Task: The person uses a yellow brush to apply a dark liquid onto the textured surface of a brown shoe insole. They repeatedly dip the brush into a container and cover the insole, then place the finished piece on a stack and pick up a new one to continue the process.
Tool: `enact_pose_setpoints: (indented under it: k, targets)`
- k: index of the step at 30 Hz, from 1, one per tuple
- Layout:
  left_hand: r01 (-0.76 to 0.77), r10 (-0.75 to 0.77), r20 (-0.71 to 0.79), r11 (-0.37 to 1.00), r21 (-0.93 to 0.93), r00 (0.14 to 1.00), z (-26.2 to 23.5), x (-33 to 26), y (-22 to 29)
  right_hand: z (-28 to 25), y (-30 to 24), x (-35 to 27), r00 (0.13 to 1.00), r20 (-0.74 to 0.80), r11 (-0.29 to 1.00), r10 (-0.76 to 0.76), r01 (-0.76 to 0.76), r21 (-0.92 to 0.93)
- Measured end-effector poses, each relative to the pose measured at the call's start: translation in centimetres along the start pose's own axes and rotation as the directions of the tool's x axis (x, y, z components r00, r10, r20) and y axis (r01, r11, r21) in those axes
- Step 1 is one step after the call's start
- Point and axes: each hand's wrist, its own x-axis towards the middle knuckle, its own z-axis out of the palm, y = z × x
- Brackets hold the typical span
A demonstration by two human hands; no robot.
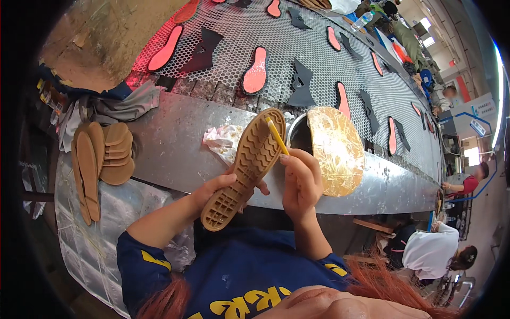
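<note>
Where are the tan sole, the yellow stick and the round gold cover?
Tan sole (246, 167): head view, middle of its ridged face.
Yellow stick (277, 136): head view, middle of its shaft.
Round gold cover (337, 151): head view, middle of its top.

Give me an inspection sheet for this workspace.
Surface: metal ledge along a mesh surface bearing pink insoles and black cutouts.
Job's things: tan sole, patterned side showing; slim yellow tool, tip at the sole, contact unclear.
Clutter: crumpled wrap, gold round cover partly hiding a pot, tan pieces, gray cloth.
Hands: left hand holds the sole; right hand pinches the tool.
Cables: nothing seen.
Surroundings: person in white top, person in red top, at right.
</note>
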Motion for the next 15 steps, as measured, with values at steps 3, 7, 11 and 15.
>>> enact_pose_setpoints:
  k: [3, 7, 11, 15]
  targets:
    - [-0.005, 0.005, -0.011, 1.0, -0.019, 1.0, -0.2, 0.2, -0.1, -0.3, 0.1, 0.2, 0.999, -0.025, 0.999, 0.039, -0.039, 0.016]
    - [-0.005, -0.004, -0.101, 0.996, -0.084, 0.995, 0.4, 0.4, -0.5, -0.7, 0.1, -0.1, 0.993, 0.055, 0.992, 0.107, -0.11, 0.065]
    - [-0.072, 0.036, -0.138, 0.962, -0.262, 0.99, 0.5, 1.1, -0.4, -1.1, -3.5, -2.7, 0.964, 0.264, 0.987, 0.037, -0.077, 0.142]
    - [-0.056, 0.003, -0.164, 0.945, -0.322, 0.986, 1.7, 1.5, -0.2, -3.0, -1.9, -2.0, 0.925, 0.363, 0.919, 0.112, -0.236, 0.317]
